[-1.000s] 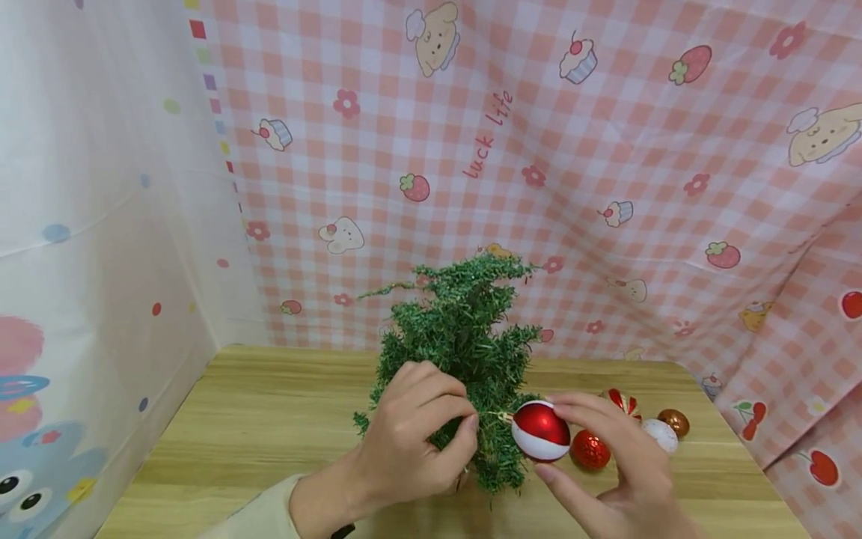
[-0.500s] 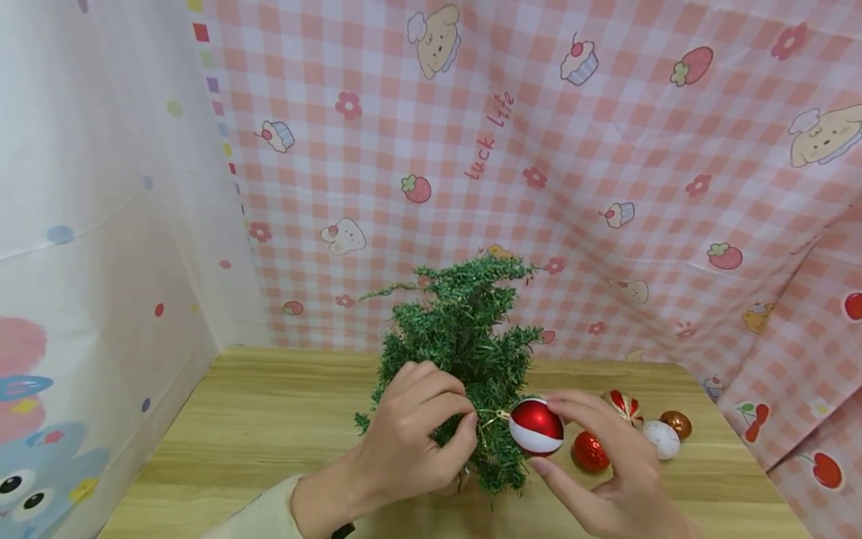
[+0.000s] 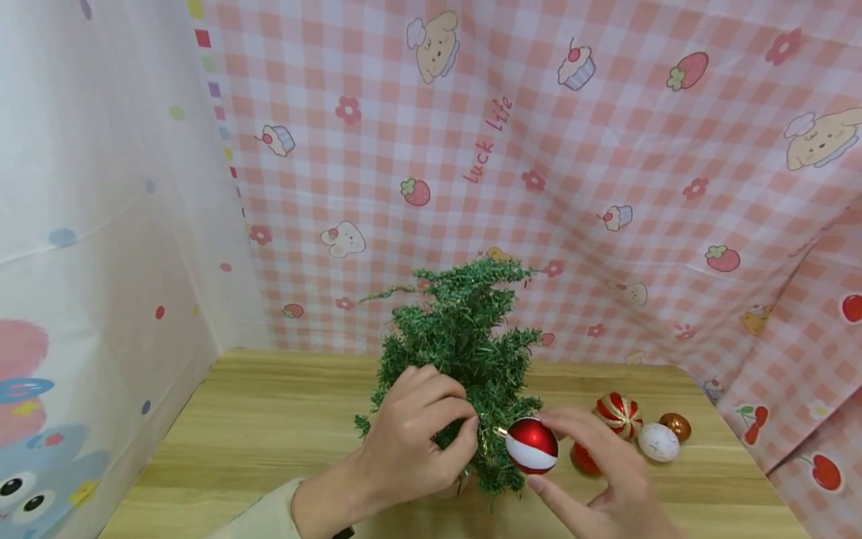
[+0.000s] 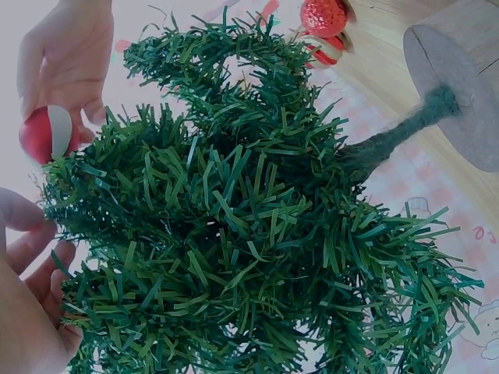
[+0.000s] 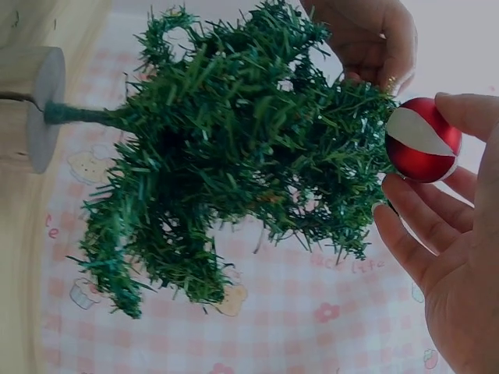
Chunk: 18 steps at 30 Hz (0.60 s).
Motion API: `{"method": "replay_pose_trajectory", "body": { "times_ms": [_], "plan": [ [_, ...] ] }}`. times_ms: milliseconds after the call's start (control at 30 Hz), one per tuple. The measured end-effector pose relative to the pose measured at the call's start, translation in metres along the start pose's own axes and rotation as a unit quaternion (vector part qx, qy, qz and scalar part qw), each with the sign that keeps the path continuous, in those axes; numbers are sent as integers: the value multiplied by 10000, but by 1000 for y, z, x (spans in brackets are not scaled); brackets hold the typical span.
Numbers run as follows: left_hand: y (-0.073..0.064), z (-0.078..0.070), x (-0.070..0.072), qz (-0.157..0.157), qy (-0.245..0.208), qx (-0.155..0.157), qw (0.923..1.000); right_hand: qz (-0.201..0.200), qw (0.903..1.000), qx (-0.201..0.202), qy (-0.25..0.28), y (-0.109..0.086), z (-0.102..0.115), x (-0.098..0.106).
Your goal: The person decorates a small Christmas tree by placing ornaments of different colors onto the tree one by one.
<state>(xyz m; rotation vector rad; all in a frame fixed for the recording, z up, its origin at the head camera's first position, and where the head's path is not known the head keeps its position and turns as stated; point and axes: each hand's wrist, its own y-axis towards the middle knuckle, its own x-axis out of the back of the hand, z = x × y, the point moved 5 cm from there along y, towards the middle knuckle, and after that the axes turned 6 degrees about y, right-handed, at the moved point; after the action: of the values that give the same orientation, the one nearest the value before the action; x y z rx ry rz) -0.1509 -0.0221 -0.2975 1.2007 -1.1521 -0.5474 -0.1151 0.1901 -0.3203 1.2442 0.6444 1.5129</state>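
Note:
A small green artificial Christmas tree (image 3: 465, 322) stands upright on the table. At its near side, my left hand (image 3: 417, 434) pinches with thumb and index finger at a thin gold cord (image 3: 483, 438), close to the branch tips. Just right of there, my right hand (image 3: 606, 471) holds a red-and-white bauble (image 3: 532, 445) between thumb and fingers. The bauble's gold cap (image 3: 500, 432) points left toward the left hand. In the right wrist view the bauble (image 5: 425, 164) touches or nearly touches the foliage. Needles partly hide the left fingertips in the left wrist view.
Right of the tree lie a red-and-gold striped bauble (image 3: 618, 414), a glittery red bauble (image 3: 584, 460) partly behind the right hand, a white bauble (image 3: 658, 442) and a brown bauble (image 3: 676, 427). The tree's wooden base (image 5: 35, 109) rests on the wooden table (image 3: 283, 397). A checked cloth (image 3: 606, 135) hangs behind.
My right hand has brought the bauble slightly left and down, turning it a little. The cord, stretched between the hands before, now hangs slacker. My left hand has barely moved.

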Motion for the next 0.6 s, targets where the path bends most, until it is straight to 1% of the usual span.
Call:
{"method": "replay_pose_trajectory", "body": {
  "times_ms": [167, 267, 467, 600],
  "plan": [
    [0, 0, 0, -15, 18, -34, 10000, 76, 9999, -148, 21, -10, -3, -4],
    [1, -1, 0, -13, 24, -54, 10000, 123, 9993, -316, -124, -17, -5, -7],
    [0, -1, 0, 31, 63, -88, 9999, 352, 9962, -747, -283, -26, -8, -15],
    [0, 0, -1, 57, 72, -72, 9999, 456, 9952, -842, -179, -29, -10, -19]
  ]
}}
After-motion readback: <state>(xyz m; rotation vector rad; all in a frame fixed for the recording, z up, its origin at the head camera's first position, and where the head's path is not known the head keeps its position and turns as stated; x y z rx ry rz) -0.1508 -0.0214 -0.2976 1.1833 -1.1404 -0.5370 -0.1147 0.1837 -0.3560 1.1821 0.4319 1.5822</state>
